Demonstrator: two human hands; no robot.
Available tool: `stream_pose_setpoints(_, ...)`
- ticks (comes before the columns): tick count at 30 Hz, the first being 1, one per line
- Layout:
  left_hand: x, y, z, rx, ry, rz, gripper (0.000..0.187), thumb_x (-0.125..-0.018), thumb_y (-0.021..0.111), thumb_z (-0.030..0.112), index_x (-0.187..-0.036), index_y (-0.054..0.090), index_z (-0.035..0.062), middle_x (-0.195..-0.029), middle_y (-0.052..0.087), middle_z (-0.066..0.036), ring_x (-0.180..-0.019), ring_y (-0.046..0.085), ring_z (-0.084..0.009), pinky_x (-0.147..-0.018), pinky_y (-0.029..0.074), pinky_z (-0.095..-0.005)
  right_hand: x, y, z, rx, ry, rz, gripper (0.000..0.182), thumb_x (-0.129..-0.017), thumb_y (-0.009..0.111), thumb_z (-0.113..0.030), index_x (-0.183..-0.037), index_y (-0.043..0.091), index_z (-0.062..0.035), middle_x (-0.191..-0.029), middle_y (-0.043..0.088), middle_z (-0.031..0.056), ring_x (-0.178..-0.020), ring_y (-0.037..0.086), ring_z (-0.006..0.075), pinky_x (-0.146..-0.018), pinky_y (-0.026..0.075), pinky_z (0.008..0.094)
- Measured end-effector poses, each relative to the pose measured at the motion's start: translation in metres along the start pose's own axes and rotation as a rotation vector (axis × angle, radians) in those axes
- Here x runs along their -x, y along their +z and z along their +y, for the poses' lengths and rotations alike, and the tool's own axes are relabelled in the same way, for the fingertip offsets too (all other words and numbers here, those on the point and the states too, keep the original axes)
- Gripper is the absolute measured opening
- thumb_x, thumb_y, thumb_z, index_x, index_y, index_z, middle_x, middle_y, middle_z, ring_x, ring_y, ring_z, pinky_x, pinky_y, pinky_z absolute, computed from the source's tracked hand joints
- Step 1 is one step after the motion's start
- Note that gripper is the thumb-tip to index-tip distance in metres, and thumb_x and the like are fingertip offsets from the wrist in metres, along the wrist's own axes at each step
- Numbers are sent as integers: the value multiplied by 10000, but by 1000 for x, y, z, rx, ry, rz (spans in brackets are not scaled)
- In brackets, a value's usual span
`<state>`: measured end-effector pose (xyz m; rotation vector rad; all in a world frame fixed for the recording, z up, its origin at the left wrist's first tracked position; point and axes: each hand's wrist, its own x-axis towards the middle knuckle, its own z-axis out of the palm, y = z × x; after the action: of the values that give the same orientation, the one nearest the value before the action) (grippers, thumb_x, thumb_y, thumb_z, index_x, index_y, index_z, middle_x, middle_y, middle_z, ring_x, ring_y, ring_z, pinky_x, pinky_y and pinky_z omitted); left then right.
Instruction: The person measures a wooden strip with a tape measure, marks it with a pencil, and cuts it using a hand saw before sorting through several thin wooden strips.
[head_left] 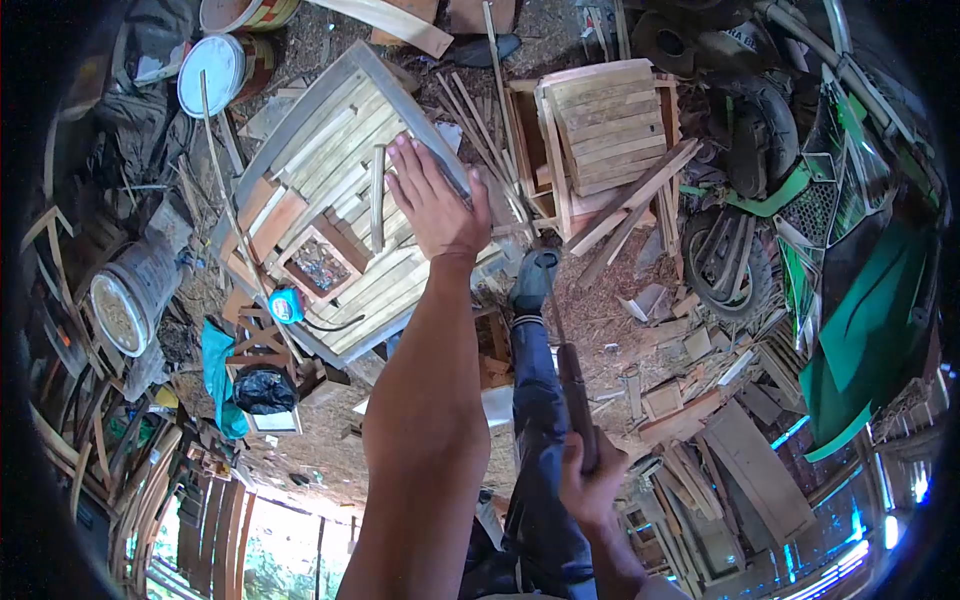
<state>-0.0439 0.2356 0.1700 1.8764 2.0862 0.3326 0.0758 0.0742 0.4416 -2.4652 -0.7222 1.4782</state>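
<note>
My left hand lies palm down with fingers stretched out, at the right edge of a slatted wooden tabletop with a grey border. A short wooden stick lies beside its fingers. Lower down, my right hand is closed around a long tool with a dark brown handle. Its thin, dark far part points away from me, toward my shoe. On the tabletop are a small wooden box of small bits and a blue tape measure.
Right of the tabletop stands a slatted wooden crate with loose sticks leaning on it. Further right are a tyre and a green sheet. Buckets stand at the left. Wood scraps and boards cover the floor.
</note>
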Motion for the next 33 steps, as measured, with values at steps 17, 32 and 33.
stream_pose_setpoints(17,-1,-1,1,4,-9,-23,775,-910,499,374,-1476,208,-68,-1578,164,-216,-1484,95,-349,-1197,58,-496,8,-9,6,-12,-23,-7,215,-902,638,-249,-878,631,-36,-542,535,82,-446,532,165,-468,422,304)
stream_pose_setpoints(32,-2,3,1,15,-23,25,742,-892,501,392,-1433,311,-78,-1575,192,-210,-1486,100,-341,-1195,73,-499,10,-5,0,182,-110,31,287,-890,645,-241,-706,578,-31,-494,489,62,-426,486,172,-443,372,339)
stream_pose_setpoints(33,-2,4,1,15,-25,23,741,-893,501,392,-1434,311,-77,-1574,195,-209,-1486,101,-340,-1196,72,-497,10,-2,-2,157,-120,41,274,-882,652,-230,-710,578,-30,-493,492,72,-428,504,197,-439,379,352)
